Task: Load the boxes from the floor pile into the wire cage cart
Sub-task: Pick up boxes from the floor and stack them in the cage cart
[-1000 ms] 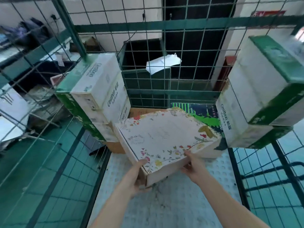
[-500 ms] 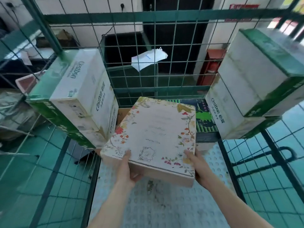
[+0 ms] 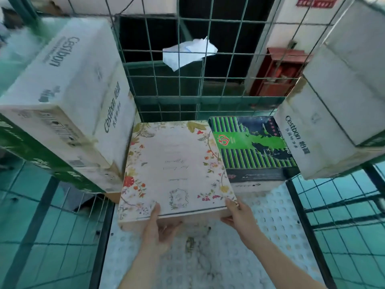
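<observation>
Floral box (image 3: 177, 167) beside the striped box (image 3: 250, 147); left hand (image 3: 158, 230) and right hand (image 3: 239, 215) fingers grasp its near edge.

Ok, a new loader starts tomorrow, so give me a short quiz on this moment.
1. True or false: the left hand and the right hand both grip the floral box at its near edge.
2. What sits to the right of the floral box? A) a green striped box B) a blue bucket C) a sack
3. Which word is printed on the big white cartons?
Key: 1 true; 2 A; 3 Cestbon.
</observation>
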Available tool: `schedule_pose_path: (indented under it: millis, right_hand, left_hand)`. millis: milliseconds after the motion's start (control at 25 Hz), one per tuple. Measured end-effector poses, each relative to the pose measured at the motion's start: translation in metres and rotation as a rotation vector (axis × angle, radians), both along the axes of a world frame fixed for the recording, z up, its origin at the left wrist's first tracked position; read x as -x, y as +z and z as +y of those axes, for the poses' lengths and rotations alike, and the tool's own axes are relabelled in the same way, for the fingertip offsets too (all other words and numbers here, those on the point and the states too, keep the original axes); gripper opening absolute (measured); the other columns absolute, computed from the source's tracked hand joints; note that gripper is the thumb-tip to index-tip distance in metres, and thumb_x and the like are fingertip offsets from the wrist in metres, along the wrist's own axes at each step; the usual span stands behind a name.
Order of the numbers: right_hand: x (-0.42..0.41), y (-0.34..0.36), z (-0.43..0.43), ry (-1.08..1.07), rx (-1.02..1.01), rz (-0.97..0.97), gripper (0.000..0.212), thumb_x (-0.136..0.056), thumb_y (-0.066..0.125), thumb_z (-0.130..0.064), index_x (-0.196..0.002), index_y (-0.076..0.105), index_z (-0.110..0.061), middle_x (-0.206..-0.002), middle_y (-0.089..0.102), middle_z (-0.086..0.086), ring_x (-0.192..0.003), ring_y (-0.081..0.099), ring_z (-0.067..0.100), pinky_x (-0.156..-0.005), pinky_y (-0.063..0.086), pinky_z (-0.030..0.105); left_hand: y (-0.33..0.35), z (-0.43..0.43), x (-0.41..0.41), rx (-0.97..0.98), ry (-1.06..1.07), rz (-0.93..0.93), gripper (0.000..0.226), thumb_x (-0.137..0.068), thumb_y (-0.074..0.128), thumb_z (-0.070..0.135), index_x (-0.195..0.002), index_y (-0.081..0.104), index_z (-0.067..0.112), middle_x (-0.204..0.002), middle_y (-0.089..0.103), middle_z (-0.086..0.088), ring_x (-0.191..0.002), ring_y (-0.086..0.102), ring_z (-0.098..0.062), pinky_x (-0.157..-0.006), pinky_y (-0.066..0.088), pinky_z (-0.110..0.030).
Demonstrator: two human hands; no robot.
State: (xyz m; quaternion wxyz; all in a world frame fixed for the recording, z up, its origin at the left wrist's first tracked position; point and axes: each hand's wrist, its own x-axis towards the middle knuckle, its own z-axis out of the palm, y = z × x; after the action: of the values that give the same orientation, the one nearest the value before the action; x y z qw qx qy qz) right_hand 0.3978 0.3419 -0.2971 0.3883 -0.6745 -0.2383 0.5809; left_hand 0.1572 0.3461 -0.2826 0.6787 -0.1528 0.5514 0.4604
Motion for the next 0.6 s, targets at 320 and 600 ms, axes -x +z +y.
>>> schedule_pose_path:
  millis: [320,600]
  right_hand:
    - [0.019,-0.101,0.042,0.063,-0.061,-0.012,0.037,-0.103,0.056,-0.026,-0.139,0.055,-0.034,-0.114,0.074,-0.005,-0.100,0.072,0.018,-0.091,0.060,0.040]
    - [0.011,-0.141,0.054,0.128,-0.067,-0.063,0.048,-0.102,0.056,-0.030,-0.149,0.046,-0.037,-0.125,0.070,-0.008,-0.105,0.071,0.020,-0.095,0.058,0.038]
  left_hand:
    - [-0.092,0.058,0.021,-0.073,0.009,0.076,0.019,-0.093,0.070,0.023,-0.102,0.063,0.008,-0.103,0.067,-0.017,-0.098,0.067,-0.036,-0.065,0.056,-0.064]
    - [-0.154,0.064,0.020,-0.094,-0.047,0.087,0.044,-0.079,0.075,0.032,-0.112,0.067,0.004,-0.104,0.074,-0.018,-0.100,0.070,-0.035,-0.071,0.063,-0.050]
